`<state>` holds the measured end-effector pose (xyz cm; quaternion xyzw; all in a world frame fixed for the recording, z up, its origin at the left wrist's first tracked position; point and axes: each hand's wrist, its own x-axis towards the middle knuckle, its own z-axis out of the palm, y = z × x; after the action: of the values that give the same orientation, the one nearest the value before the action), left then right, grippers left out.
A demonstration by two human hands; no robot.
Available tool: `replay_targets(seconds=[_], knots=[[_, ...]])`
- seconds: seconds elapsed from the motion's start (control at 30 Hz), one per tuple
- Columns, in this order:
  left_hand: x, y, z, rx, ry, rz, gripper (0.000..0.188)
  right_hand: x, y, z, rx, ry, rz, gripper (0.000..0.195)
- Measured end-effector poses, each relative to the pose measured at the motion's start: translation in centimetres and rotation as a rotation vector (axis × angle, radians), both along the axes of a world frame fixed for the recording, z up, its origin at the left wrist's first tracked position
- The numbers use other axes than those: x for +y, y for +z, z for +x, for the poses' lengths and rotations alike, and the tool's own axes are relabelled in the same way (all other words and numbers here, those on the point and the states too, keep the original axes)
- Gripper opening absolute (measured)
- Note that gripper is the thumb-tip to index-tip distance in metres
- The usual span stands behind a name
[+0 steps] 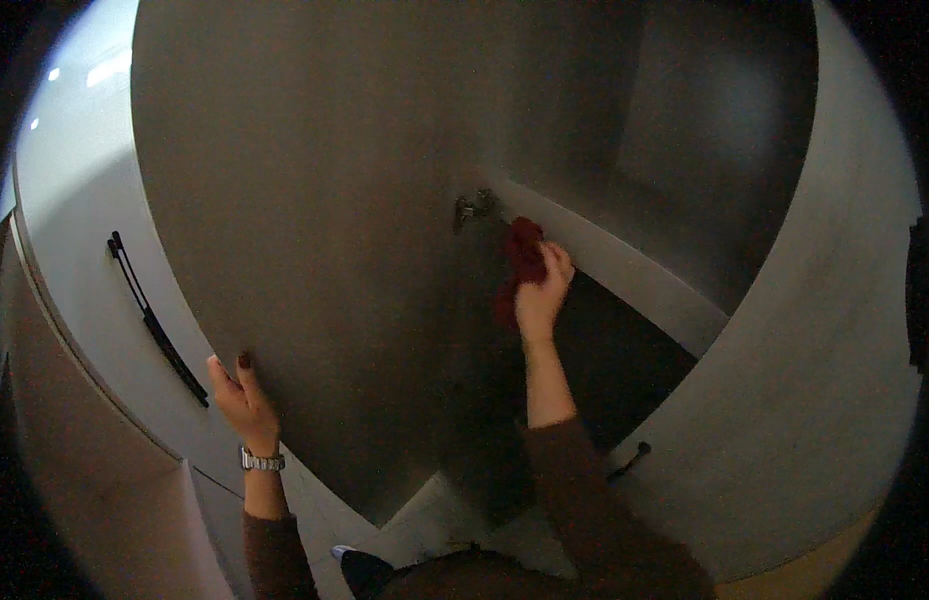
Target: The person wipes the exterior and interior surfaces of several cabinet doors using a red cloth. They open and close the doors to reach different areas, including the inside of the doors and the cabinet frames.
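Observation:
My left hand (247,409), with a metal-banded watch at the wrist, holds the outer edge of a tall open cabinet door (307,225). Its thumb lies on the door's inner face, and some of its fingers are hidden behind the edge. A crumpled dark red cloth (526,244) is bunched in my right hand (545,289). Hand and cloth are just below a metal hinge (473,208) that joins the door to the cabinet. Beside them runs a pale board (622,262) inside the cabinet. Whether the cloth touches the board or the door is unclear.
A second door or panel (824,300) stands on the right, with a dark handle (631,461) low down. Behind the open door, at left, is a white panel (74,202) with a long black handle (160,330). Pale floor tiles (442,517) show below.

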<state>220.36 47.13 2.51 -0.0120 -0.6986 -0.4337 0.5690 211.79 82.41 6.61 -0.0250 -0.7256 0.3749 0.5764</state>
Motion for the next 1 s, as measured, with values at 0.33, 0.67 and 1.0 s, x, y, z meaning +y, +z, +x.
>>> replay_targets(seconds=[0.33, 0.67, 1.0], knots=[[-1.4, 0.8, 1.5, 0.018, -0.153, 0.009, 0.024, -2.8, -0.1, 14.9, -0.006, 1.501, -1.276, 0.034], [1.1, 1.6, 4.8, -0.042, -0.536, -0.038, 0.035, -7.0, 1.1, 23.4, 0.083, 1.289, -1.334, 0.032], [8.1, -1.4, 2.5, 0.021, -0.908, -0.237, 0.058, -10.5, -1.5, 31.5, 0.223, 0.855, -1.405, 0.023]])
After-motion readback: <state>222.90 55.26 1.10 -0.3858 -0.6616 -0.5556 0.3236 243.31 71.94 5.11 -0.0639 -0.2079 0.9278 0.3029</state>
